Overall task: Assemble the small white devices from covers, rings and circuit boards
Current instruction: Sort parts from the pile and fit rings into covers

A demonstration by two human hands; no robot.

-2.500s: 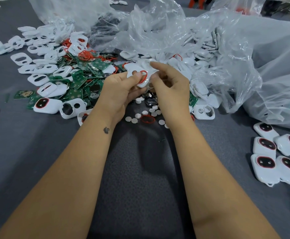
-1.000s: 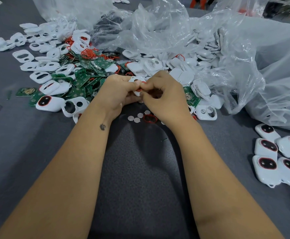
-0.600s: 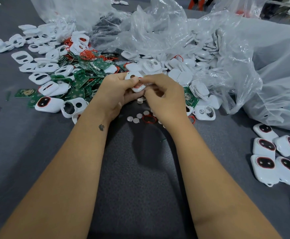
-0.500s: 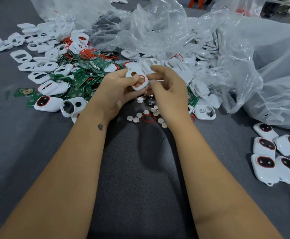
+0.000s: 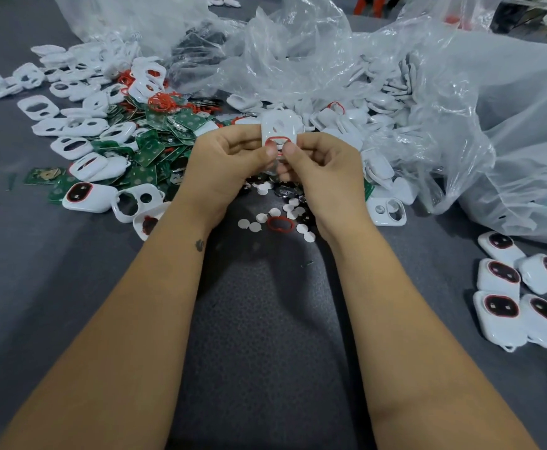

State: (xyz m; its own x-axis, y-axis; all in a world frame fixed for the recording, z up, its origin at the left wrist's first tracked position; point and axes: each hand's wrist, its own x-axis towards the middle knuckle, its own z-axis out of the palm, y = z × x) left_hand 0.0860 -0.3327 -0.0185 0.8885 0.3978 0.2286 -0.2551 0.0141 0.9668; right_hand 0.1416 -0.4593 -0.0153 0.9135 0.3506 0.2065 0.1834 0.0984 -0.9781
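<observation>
A grey table point(image 5: 38, 287) fills the view. Across its far right side lies a heap of clear bags point(image 5: 444, 102), crumpled, with white parts showing through the plastic. Left of the bags spreads a pile of loose covers point(image 5: 80, 125), mixed with green boards point(image 5: 155, 147) and tangled red rings point(image 5: 163, 102). At the right edge, well apart from the pile, stands a cluster of finished devices point(image 5: 499, 306), each with a red-rimmed dark window facing up.

The person's two forearms reach forward from the near edge and meet at the middle. The left hand point(image 5: 223, 164) and right hand point(image 5: 324, 167) hold one cover point(image 5: 278, 131) between them, upright and lifted above the table. Both thumbs are curled in and pinch its lower end, where a red ring point(image 5: 273, 142) sits in the cover's opening; the other fingers are folded behind it.

Under the hands lie small white discs point(image 5: 255, 226), a loose ring point(image 5: 280, 224) among them, and several dark coin cells point(image 5: 283, 191) just beyond.
</observation>
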